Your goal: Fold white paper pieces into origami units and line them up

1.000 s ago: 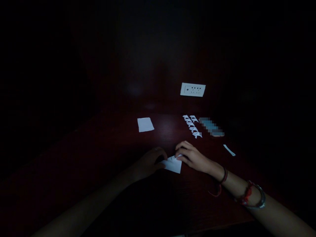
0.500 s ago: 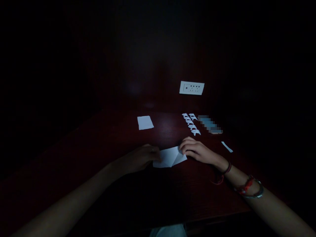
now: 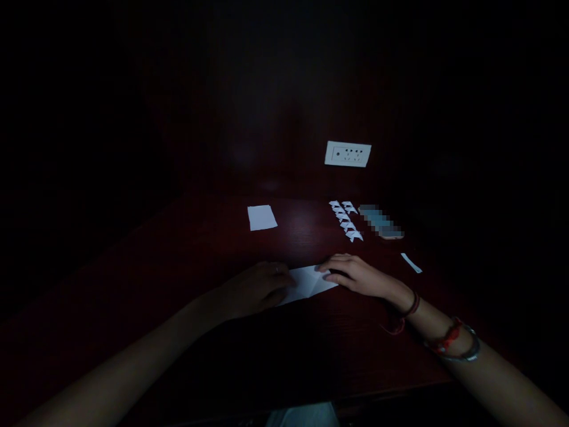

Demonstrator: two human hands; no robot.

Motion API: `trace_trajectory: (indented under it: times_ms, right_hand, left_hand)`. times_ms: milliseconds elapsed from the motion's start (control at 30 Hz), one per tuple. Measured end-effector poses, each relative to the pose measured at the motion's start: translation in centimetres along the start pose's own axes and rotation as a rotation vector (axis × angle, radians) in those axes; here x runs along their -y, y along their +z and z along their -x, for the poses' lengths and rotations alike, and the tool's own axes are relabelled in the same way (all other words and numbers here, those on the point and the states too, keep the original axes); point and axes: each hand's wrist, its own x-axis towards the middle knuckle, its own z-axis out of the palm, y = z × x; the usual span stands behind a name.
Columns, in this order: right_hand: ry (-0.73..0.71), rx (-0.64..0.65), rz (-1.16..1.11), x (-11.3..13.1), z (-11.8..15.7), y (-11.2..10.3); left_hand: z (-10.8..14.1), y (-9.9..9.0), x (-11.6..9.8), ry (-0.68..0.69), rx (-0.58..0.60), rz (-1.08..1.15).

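Note:
A folded sheet of white paper with diagonal creases lies on the dark red table before me. At its left end is my left hand, in deep shadow, with thumb and curled fingers on the paper. My right hand holds the right end, its fingers over the top edge and its thumb a little lower. The fingertips partly cover both ends of the paper.
A stack of white paper squares lies farther back. Several small folded paper pieces form two rows at the right, beside a blurred-out phone and a thin paper strip. A white socket plate is on the back wall.
Both hands have shifted slightly on the paper. The right fingers now stretch farther left across it, and the paper looks flatter and narrower. The whole view has moved a little.

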Motion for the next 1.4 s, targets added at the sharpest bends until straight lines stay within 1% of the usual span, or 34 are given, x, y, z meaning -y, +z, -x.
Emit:
trace_trajectory:
  times_ms: [100, 167, 233, 300, 433, 500, 600, 700, 767, 833, 967, 1033, 1100, 1167, 1233, 1333, 1400]
  right_hand:
    - [0.019, -0.046, -0.030, 0.2, -0.1, 0.3]
    - [0.041, -0.085, -0.058, 0.1, -0.2, 0.4]
    - [0.068, -0.108, -0.098, 0.1, -0.1, 0.3]
    - [0.081, -0.077, -0.160, 0.0, 0.0, 0.0]
    - [0.048, 0.044, -0.293, 0.0, 0.2, -0.7]
    - [0.048, 0.027, -0.339, 0.1, 0.2, -0.7]
    - [0.080, -0.066, -0.416, 0.4, 0.0, -0.1]
    - [0.098, -0.135, -0.467, 0.7, -0.1, 0.5]
    - [0.094, -0.168, -0.458, 1.1, -0.3, 0.6]
    - [0.092, -0.226, -0.431, 1.5, -0.5, 0.5]
    - [0.160, -0.403, -0.329, 2.3, -0.8, 0.5]
    - [0.220, -0.504, -0.274, 2.6, -1.0, 0.9]
    - [0.274, -0.615, -0.224, 2.8, -1.0, 1.4]
    - [0.289, -0.671, -0.166, 2.9, -1.1, 1.7]
    - [0.232, -0.634, -0.128, 3.0, -1.1, 1.9]
    - [0.105, -0.530, -0.119, 3.3, -1.1, 1.6]
    - [0.067, -0.487, -0.120, 3.4, -1.1, 1.4]
  left_hand:
    - [-0.2, 0.8, 0.3, -0.050, -0.078, -0.010]
    - [-0.1, 1.1, 0.6, -0.119, -0.128, -0.015]
    - [-0.1, 1.4, 0.9, -0.198, -0.141, -0.006]
    - [0.0, 1.6, 1.2, -0.250, -0.128, 0.028]
    - [-0.2, 1.6, 1.3, -0.251, -0.122, 0.120]
    - [-0.4, 1.5, 1.0, -0.246, -0.139, 0.133]
    - [-0.6, 1.3, 0.4, -0.248, -0.176, 0.155]
    - [-0.8, 1.1, -0.2, -0.284, -0.185, 0.217]
    - [-0.9, 1.0, -0.6, -0.318, -0.171, 0.286]
    - [-1.0, 1.0, -1.0, -0.334, -0.185, 0.368]
    - [-1.2, 1.1, -1.9, -0.334, -0.224, 0.509]
    - [-1.4, 1.1, -2.3, -0.337, -0.239, 0.510]
    - [-1.6, 1.1, -2.5, -0.331, -0.297, 0.442]
    - [-2.0, 1.0, -2.5, -0.325, -0.371, 0.376]
    - [-2.4, 0.9, -2.5, -0.341, -0.411, 0.387]
    - [-2.8, 0.8, -2.6, -0.375, -0.410, 0.522]
    - [-2.8, 0.9, -2.6, -0.396, -0.412, 0.600]
